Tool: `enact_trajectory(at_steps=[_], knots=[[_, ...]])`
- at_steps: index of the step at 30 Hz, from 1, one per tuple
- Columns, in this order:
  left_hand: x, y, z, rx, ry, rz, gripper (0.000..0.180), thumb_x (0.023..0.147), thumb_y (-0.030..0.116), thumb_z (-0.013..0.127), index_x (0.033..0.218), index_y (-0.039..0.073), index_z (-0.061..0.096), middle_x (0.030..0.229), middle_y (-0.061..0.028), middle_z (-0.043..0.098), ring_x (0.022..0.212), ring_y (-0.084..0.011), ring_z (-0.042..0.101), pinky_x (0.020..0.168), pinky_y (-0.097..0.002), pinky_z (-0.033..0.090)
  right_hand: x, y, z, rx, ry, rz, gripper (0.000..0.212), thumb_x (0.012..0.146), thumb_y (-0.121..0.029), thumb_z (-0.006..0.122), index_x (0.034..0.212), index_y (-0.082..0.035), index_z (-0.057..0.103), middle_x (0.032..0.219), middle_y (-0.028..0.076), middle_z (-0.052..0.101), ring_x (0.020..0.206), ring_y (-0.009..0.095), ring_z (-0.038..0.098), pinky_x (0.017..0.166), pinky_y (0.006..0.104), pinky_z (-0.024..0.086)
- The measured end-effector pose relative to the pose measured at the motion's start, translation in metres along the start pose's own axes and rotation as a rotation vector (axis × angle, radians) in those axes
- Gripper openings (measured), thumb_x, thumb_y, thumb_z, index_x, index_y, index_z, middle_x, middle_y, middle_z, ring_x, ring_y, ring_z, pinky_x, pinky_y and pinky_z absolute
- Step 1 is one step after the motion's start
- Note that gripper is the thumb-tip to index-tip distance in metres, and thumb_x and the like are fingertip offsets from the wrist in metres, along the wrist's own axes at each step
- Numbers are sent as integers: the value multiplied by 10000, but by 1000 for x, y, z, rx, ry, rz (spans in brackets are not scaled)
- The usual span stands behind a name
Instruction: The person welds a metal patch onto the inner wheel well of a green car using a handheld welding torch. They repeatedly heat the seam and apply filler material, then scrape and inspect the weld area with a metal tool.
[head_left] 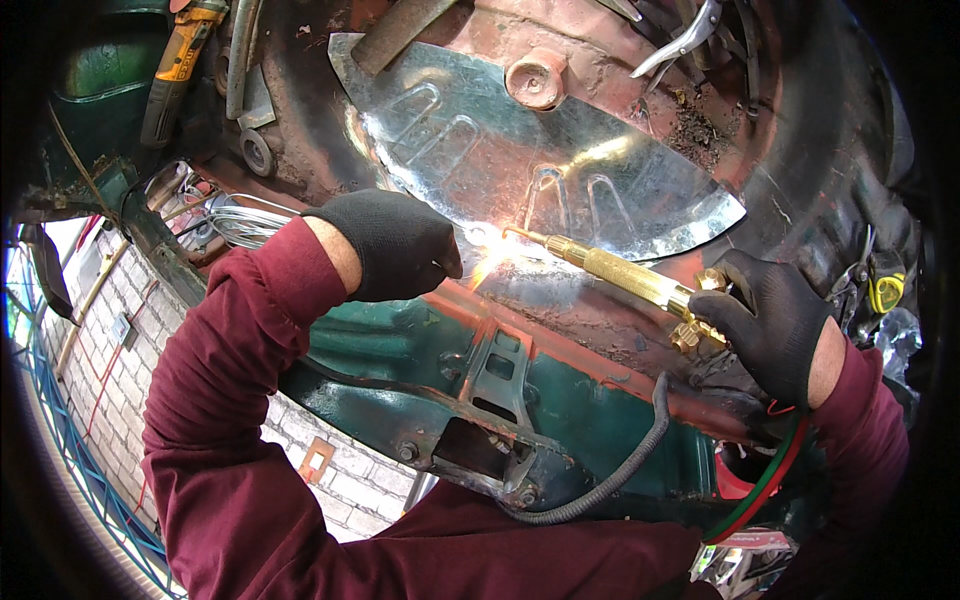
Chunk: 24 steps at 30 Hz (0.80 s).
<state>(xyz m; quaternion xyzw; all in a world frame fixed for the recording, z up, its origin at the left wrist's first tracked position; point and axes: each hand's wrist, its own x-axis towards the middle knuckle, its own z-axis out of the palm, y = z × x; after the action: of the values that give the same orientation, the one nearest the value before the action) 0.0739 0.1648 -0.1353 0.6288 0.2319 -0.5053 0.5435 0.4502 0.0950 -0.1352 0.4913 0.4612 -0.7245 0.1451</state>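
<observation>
In a black glove, my right hand [770, 320] grips a brass gas welding torch [625, 275] by its valve end. The thin bent tip points left, and a bright flame [488, 248] glows at the near edge of a curved, shiny sheet-metal panel [690, 215]. That panel rests on a rusty reddish vehicle body [620, 335]. Just left of the flame is my left hand [390, 245], also black-gloved, its fingers curled closed. Whatever is between those fingers is hidden by the glove and the glare.
A yellow-and-black power tool [185, 50] lies at the upper left, with a wire coil [245, 225] below it. Locking pliers [685, 45] lie at the far right. Red and green hoses [765, 485] hang below my right wrist, near a corrugated conduit [635, 475]. A yellow tape measure [886, 292] sits at right.
</observation>
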Motion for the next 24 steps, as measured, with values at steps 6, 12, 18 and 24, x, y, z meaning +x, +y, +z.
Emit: enact_trajectory(at_steps=[6, 12, 18, 24], knots=[[1, -2, 3, -8, 15, 11, 285, 986, 219, 696, 1202, 114, 848, 1078, -184, 823, 948, -377, 800, 902, -463, 629, 0, -2, -1, -11, -6, 15, 358, 1040, -293, 709, 1143, 47, 751, 963, 276, 763, 899, 410, 782, 820, 456, 588], [0, -1, 2, -18, 19, 12, 284, 982, 217, 693, 1194, 110, 849, 1078, -191, 820, 950, -378, 799, 899, -466, 629, 0, 10, 6, 10, 36, -48, 288, 1058, -242, 691, 1057, 45, 709, 832, 219, 714, 755, 297, 716, 733, 425, 534], [1, -3, 2, -13, 24, 13, 280, 979, 226, 682, 1177, 133, 856, 1075, -180, 823, 961, -375, 800, 902, -472, 629, 0, 10, 6, 29, 41, -73, 286, 1053, -236, 695, 1044, 49, 705, 828, 225, 712, 752, 300, 716, 731, 426, 534], [2, -4, 7, -13, 43, 9, 277, 959, 237, 675, 1147, 187, 872, 1046, -167, 826, 954, -372, 801, 892, -479, 631, -2, -1, -2, -16, -21, 8, 349, 1046, -301, 692, 1135, 31, 756, 966, 266, 756, 898, 404, 776, 822, 452, 586]])
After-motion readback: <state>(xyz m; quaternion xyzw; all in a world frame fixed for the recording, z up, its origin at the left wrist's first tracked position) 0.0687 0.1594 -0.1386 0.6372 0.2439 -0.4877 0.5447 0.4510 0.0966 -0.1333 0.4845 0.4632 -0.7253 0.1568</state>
